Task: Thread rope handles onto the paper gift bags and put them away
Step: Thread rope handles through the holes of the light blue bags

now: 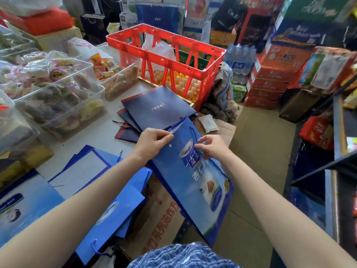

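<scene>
Plaid cloth [185, 256] showed at the bottom edge, nearest the lens, with both bare forearms reaching out over it. Below and left of the left hand [152, 143], two blue gift bags [116, 209] lay overlapped on a cardboard box, one showing a twisted rope handle [94, 246] at its near end, so probably finished ones set aside. Between the hands one light-blue printed bag [195, 171] was held slanting up off the pile. The left hand pinched its top edge beside a bare punched hole [170, 145], apparently to keep the mouth steady and open. The right hand [209, 145] pinched the bag's front near the printed can, fingers curled; motion blur hid whether a rope end sat between them. A blue rope [193, 130] ran just beyond that hand. Past the fingers, at least three navy bags [154, 109] lay fanned on the tabletop [92, 140], seemingly the supply still to do. Farther off stood one red crate [166, 53].
</scene>
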`<state>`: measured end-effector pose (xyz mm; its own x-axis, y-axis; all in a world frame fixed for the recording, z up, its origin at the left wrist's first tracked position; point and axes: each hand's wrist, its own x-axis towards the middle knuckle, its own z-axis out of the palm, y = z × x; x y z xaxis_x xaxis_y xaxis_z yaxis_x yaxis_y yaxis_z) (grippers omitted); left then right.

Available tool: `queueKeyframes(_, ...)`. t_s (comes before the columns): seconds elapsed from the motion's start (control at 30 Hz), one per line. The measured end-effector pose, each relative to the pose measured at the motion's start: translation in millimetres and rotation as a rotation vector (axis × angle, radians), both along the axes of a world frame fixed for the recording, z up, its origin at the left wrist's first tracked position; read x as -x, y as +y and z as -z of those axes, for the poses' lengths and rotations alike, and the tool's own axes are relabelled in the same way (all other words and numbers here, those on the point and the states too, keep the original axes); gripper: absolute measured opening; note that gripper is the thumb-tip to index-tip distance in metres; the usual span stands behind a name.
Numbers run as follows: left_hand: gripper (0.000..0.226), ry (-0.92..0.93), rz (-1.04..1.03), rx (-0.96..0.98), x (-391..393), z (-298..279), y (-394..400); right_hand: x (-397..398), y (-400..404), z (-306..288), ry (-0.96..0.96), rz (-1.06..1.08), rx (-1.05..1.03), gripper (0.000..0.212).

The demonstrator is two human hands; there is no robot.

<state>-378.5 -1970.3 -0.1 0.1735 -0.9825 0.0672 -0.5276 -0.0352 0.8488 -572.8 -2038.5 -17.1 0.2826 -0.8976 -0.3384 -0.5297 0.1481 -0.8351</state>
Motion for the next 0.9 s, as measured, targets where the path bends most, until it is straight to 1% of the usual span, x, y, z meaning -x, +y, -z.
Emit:
queueKeyframes(0.07,0.018,-0.040,-0.027,-0.052,-3,6,7,-6,1,9,0.082,-0.081,-0.031,0.012)
queueKeyframes(0.17,0.022,-0.119,-0.169,-0.116,-19,14,10,-7,1,11,0.095,-0.110,-0.078,0.007)
queueKeyframes(0.23,0.021,-0.103,-0.283,-0.165,-35,20,10,-2,-1,7,0.084,-0.118,-0.110,0.007)
queueKeyframes(0.37,0.015,0.008,-0.474,-0.229,-58,28,13,8,-7,-8,0.027,-0.086,-0.104,0.019)
queueKeyframes(0.43,0.015,0.011,-0.490,-0.235,-59,30,16,8,-9,-19,0.015,-0.042,-0.047,0.012)
queueKeyframes(0.47,0.015,-0.001,-0.486,-0.239,-58,31,16,6,-9,-25,-0.036,-0.018,-0.042,0.006)
queueKeyframes(0.5,0.015,-0.006,-0.476,-0.243,-56,32,16,4,-8,-32,-0.130,0.016,-0.058,0.010)
queueKeyframes(0.57,0.016,0.014,-0.438,-0.249,-52,34,13,-1,-6,-46,-0.349,0.068,-0.099,0.024)
queueKeyframes(0.6,0.016,0.031,-0.408,-0.250,-50,36,11,-5,-4,-52,-0.439,0.071,-0.104,0.028)
queueKeyframes(0.67,0.015,0.050,-0.327,-0.237,-41,38,8,-13,1,-58,-0.577,0.034,-0.121,0.024)
queueKeyframes(0.73,0.010,0.054,-0.199,-0.200,-31,39,7,-22,6,-56,-0.630,-0.010,-0.152,0.022)
queueKeyframes(0.77,0.012,0.049,-0.115,-0.180,-26,38,8,-26,9,-53,-0.655,-0.017,-0.174,0.024)
queueKeyframes(0.83,0.028,0.011,0.064,-0.154,-18,37,11,-32,13,-45,-0.710,-0.005,-0.213,0.028)
queueKeyframes(0.9,0.042,-0.003,0.201,-0.140,-11,36,15,-35,15,-37,-0.724,0.001,-0.223,0.029)
